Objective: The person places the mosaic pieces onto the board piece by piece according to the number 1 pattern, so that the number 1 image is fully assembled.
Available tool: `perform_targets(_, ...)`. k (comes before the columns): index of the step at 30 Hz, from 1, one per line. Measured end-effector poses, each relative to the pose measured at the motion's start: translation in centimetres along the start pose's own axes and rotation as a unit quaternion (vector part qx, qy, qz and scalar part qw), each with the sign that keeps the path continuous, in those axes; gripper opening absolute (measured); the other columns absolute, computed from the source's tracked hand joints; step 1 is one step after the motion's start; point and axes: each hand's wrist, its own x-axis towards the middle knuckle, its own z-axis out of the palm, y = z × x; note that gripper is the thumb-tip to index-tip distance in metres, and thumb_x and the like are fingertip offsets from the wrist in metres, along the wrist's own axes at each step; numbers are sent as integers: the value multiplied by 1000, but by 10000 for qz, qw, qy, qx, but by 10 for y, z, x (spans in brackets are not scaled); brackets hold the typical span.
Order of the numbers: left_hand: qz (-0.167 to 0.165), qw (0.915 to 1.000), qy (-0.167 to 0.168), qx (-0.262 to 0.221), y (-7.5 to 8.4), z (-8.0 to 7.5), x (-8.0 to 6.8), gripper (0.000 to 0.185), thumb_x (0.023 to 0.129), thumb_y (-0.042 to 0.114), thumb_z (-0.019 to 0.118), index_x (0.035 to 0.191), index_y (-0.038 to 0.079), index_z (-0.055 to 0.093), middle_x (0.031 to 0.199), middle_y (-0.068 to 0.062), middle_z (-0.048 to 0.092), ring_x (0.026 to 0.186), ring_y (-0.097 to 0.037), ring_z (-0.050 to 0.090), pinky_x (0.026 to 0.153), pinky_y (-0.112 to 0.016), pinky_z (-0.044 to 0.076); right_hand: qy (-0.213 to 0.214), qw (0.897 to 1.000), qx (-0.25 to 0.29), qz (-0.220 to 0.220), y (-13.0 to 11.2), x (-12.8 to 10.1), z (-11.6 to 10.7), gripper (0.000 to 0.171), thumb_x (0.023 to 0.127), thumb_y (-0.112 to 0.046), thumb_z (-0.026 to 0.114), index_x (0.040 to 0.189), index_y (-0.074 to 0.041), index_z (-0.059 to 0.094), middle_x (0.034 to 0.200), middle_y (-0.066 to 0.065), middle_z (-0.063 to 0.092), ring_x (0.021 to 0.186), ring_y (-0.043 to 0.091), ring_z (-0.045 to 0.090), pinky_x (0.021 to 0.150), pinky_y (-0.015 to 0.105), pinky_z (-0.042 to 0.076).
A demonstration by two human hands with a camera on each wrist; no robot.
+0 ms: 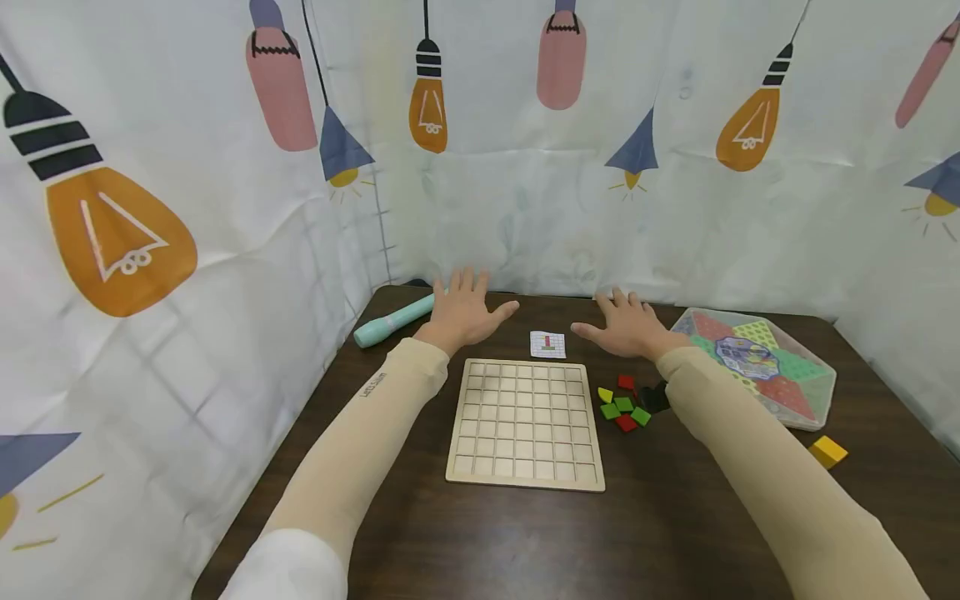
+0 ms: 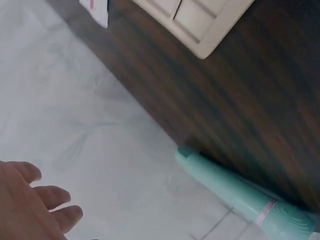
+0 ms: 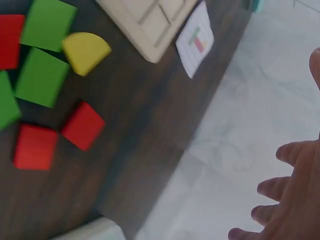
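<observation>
While both arms stretch forward, left hand [image 1: 462, 312] flat, released, right hand [image 1: 627, 326] flat, released

Dark wooden table [image 1: 480, 542]; on it: gridded wooden board [image 1: 526, 422]; small card [image 1: 547, 344]; coloured blocks [image 1: 624, 403]; teal pen-shaped device [image 1: 392, 321]; hexagonal box [image 1: 757, 363]; yellow block [image 1: 827, 451]; both hands [image 1: 463, 312] flat.

Left grip [image 1: 462, 312] and right grip [image 1: 628, 327] flat, fingers spread, palms down, arms outstretched.

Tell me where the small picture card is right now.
In the head view the small picture card lies flat on the dark table, just beyond the far edge of the wooden grid board, between the left hand and right hand.
</observation>
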Motion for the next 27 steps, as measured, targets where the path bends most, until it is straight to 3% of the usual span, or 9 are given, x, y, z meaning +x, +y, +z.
perform_targets(5,101,9999,-13,-4,2,15,-7,92,77,80,8,147,20,-2,152,-12,-1,138,-30,-6,106,-58,-4,-13,9998,132,-139,5,-13,23,93,81,-74,27,146,-9,13,148,25,5,131,50,5,103,63,9)
perform_targets(11,411,9981,-134,-432,0,35,-26,91,78,79,11,147,20,3,152,-10,0,139,-27,-2,108,-54,-3,119,9977,519,-414,4,-34,51,93,80,-72,37,145,-8,20,148,23,10,132,46,9,102,63,14)
perform_targets(14,495,9964,-79,-677,-4,46,-39,90,79,78,14,147,20,9,152,-10,7,139,-26,4,109,-52,3,261,9951,785,-538,5,-46,61,83,82,-62,49,143,-9,29,147,21,17,132,43,18,100,61,24)
perform_targets(17,561,9936,4,-985,-9,57,-52,85,82,74,23,146,17,22,149,-9,19,136,-27,17,109,-49,14,383,9928,939,-640,6,-55,70,65,85,-46,59,136,-9,42,141,19,33,126,38,34,95,56,35)
perform_targets(22,623,9821,-36,-1776,-15,72,-73,61,89,54,43,134,14,46,144,-7,32,130,-27,32,103,-47,31,631,9906,1030,-640,8,-64,87,43,85,-30,64,123,-11,57,120,11,53,107,29,53,87,49,44)
perform_targets(27,667,9630,-591,-2543,-19,87,-86,46,92,40,49,129,14,51,145,-8,29,131,-28,31,100,-48,33,816,9867,1315,-493,11,-70,105,28,89,-20,58,117,-16,62,115,10,52,94,24,56,75,42,48)
